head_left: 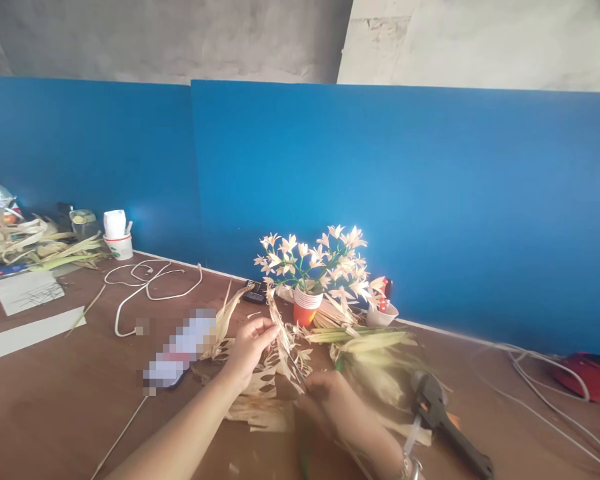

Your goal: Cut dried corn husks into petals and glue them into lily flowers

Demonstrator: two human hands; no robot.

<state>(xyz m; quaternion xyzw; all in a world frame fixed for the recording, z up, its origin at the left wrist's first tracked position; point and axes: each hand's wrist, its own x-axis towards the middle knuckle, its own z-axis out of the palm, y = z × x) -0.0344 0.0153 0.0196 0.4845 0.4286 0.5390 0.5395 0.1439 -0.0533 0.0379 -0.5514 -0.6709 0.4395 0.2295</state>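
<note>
Both forearms are cut off by the btm edge; a bracelet (411, 468) is seen on the rt wrist. The rt hand (330, 393) is motion-blurred – whether anything is clasped can't be told, though it is set at the lower end of a dried husk strip (280, 333). The strip's upper part is pinched betw. thumb & fingers of the left hand (250, 345), held upright above the table (70, 400). A glue gun (445, 417) is laid just rt of the rt arm, its nose partly hidden by leaves. Behind – an orange paper cup (306, 308) is filled w/ pale handmade flowers (320, 257); beside it a small white cup (380, 315) is seen w/ sth red inside, not made out. A pixelated object (180, 350) is laid left of the left hand.
</note>
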